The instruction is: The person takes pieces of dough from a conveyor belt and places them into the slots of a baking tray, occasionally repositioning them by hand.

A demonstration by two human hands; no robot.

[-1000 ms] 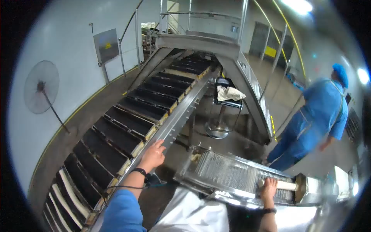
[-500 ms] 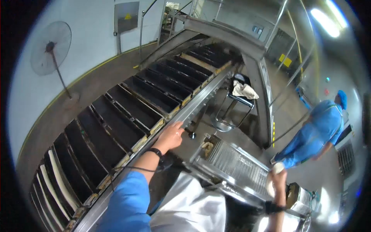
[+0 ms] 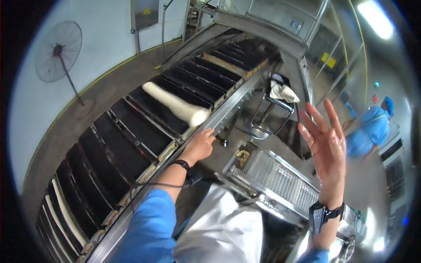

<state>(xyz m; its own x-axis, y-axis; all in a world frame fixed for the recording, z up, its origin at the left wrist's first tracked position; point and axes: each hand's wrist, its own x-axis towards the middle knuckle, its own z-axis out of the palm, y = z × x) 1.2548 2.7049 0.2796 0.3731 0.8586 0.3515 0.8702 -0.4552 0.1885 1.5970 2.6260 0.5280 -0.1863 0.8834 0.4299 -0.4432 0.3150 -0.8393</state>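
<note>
A long roll of pale dough [image 3: 175, 104] lies lengthwise over a dark baking pan, its thick near end by the metal rail [image 3: 237, 107]. My left hand [image 3: 199, 145] rests at the rail, just below that end of the dough, fingers loosely extended and holding nothing; its fingertips are partly hidden. Raised over the right side, my right hand [image 3: 326, 147] is open, fingers apart, palm shiny and bare. Dark pans [image 3: 140, 127] stand side by side in a row along the rail. Strips of pale dough [image 3: 66, 210] lie in several pans at the lower left.
A metal mesh conveyor [image 3: 280, 175] stands at my right, with a dough scrap [image 3: 242, 157] at its far end. Beyond it are a stool [image 3: 267, 107] with a cloth [image 3: 283, 92], a steel frame [image 3: 263, 30] and a person in blue [image 3: 368, 127]. A fan [image 3: 58, 50] stands left.
My right hand, which held dough beside the conveyor, is now raised and has let go. A dough roll now lies over a pan. The left hand remains at the rail.
</note>
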